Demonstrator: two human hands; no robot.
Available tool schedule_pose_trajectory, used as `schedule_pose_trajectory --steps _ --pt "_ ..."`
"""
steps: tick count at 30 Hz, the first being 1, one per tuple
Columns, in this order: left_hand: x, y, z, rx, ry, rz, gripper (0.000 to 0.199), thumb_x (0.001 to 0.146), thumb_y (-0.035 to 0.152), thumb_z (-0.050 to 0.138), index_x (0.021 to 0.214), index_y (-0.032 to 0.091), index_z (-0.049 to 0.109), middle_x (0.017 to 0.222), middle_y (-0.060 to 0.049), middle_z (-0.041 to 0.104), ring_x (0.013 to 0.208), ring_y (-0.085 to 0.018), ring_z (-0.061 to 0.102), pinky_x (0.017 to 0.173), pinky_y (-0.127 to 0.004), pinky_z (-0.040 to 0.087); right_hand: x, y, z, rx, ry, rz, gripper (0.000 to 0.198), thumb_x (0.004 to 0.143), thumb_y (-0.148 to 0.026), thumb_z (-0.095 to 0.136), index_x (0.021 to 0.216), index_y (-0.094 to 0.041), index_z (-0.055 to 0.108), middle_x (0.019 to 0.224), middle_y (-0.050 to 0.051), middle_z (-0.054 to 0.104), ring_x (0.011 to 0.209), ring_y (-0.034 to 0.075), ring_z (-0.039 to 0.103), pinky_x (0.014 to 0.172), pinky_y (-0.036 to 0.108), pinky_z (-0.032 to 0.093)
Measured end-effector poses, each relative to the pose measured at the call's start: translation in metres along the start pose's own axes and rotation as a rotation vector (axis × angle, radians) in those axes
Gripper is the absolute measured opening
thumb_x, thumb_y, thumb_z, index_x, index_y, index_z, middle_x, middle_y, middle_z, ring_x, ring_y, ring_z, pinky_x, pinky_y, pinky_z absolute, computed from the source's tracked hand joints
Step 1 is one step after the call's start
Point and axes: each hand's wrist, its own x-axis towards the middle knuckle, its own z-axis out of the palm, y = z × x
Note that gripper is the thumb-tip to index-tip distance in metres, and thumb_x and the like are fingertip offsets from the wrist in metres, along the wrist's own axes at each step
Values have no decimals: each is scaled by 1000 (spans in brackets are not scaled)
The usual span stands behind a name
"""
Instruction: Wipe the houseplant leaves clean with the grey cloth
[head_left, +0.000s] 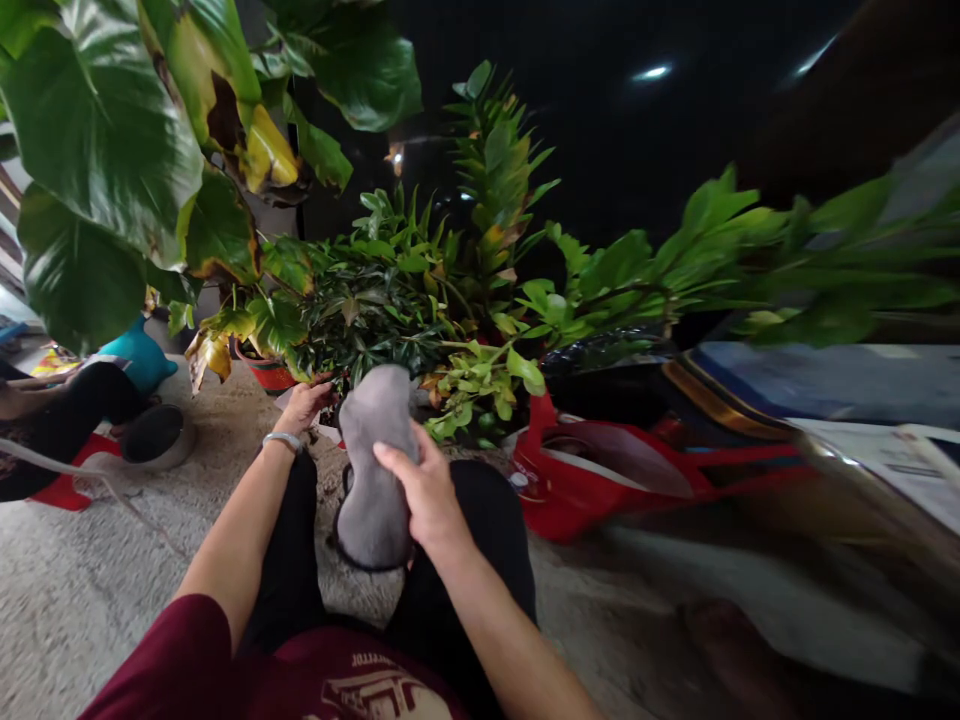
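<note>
My right hand [433, 490] grips a soft grey pad [375, 465], long and narrowed at the middle, with a dark edge. The thumb lies across its face and the fingers go behind it, out of sight. It is held upright between my knees. To its left, my left hand [304, 405] is at the low dark leaves [367, 320] of the potted plants. Its fingers look bent together; whatever they pinch, if anything, is lost among the leaves and shadow.
A red bag [600, 475] stands right of my knee, beside a table edge with papers [885, 480]. A red plant pot [268, 372] sits ahead, under broad leaves [97, 150]. At far left, a person sits near a dark round bowl [157, 437] on the concrete floor [97, 570].
</note>
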Motion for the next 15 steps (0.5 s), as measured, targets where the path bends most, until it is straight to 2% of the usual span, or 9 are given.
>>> schedule_pose_trajectory --steps 4,6,7,9,11,13,15 --pt "-1 -1 2 -4 -30 -31 40 62 19 84 99 13 70 86 -5 74 73 -17 66 76 -33 52 62 -53 12 -9 140 -277 75 66 -42 75 136 -24 56 126 9 70 115 30 65 94 43 54" --pt "-1 -1 3 -15 -11 -45 40 62 18 84 99 13 70 85 -5 73 74 -17 66 77 -33 51 89 -62 20 50 122 -240 71 63 -41 76 130 -23 60 119 7 73 110 28 67 91 42 55" --pt "-1 -1 2 -20 2 -45 39 63 17 84 99 13 70 86 -5 73 74 -16 66 78 -33 51 95 -60 22 91 99 -165 66 61 -41 77 123 -23 63 112 6 75 104 27 69 88 41 56" --pt "-1 0 1 -27 16 -42 38 64 16 83 99 13 70 87 -5 73 74 -16 66 80 -34 52 87 -42 21 162 68 31 55 57 -41 78 107 -21 68 96 5 77 91 28 71 79 41 58" --pt "-1 1 -2 -29 18 -39 38 64 16 84 100 13 71 86 -5 73 72 -16 66 79 -35 52 59 -19 15 179 75 194 50 54 -40 80 100 -20 69 86 5 77 82 29 72 72 41 58" --pt "0 2 -4 -28 19 -37 39 63 17 85 99 13 72 84 -5 73 70 -16 65 78 -34 52 27 -5 7 140 64 249 53 55 -39 82 104 -21 70 86 4 77 81 29 72 72 41 58" --pt "1 2 -5 -25 23 -34 38 63 17 86 98 12 72 79 -5 73 68 -15 65 76 -33 53 8 -6 1 118 12 242 60 58 -38 83 113 -22 68 92 5 77 84 30 72 75 41 58"
